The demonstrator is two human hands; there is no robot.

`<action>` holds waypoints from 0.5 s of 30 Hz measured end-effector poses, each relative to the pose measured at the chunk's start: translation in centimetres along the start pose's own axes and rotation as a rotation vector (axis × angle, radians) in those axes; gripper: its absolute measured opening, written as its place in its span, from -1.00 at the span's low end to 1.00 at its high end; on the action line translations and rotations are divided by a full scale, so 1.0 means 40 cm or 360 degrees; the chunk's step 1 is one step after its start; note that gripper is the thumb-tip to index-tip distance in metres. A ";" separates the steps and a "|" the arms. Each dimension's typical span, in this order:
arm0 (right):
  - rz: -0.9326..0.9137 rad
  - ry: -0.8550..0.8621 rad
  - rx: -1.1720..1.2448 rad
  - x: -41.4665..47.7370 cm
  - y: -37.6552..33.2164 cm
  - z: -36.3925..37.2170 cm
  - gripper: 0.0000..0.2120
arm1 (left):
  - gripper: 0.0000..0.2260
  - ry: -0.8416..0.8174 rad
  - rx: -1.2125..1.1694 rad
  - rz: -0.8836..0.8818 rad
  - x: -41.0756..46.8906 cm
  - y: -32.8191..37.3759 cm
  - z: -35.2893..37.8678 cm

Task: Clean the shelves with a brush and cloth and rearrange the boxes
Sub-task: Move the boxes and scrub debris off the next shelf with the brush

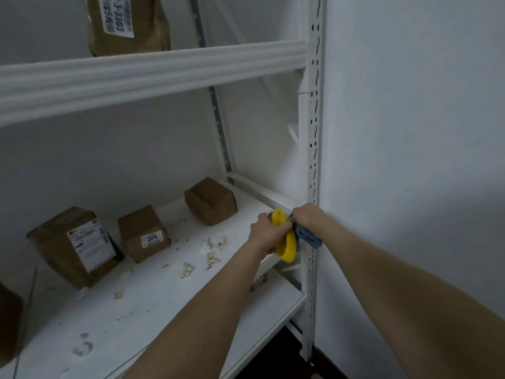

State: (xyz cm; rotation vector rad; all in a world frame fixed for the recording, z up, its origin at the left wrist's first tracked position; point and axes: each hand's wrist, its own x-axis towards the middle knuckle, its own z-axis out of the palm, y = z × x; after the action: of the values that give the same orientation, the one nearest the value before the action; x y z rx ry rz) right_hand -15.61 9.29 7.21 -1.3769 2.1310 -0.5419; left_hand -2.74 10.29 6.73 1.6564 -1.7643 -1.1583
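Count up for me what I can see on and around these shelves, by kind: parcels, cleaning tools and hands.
brown parcels: 5, the last one cut off at the left edge
yellow brush: 1
blue cloth: 1
hands: 2, the left hand and the right hand
Total: 9

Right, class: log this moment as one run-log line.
left hand grips yellow brush | right hand grips blue cloth | shelf littered with debris
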 end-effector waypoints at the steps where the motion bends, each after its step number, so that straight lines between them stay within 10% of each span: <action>1: -0.0018 0.0017 0.0001 0.011 -0.008 0.000 -0.71 | -0.26 0.0036 -0.0063 -0.0046 0.010 -0.003 -0.010; 15: 0.0033 -0.0012 -0.0160 0.235 -0.088 0.155 -0.63 | -0.38 0.0006 -0.0372 -0.0361 0.251 -0.105 -0.143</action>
State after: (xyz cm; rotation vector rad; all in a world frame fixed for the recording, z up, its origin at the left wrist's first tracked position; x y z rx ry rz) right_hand -12.34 -0.98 2.44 -1.4066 2.1903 -0.4253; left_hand 2.51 -0.56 4.27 1.7436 -1.4030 -1.4009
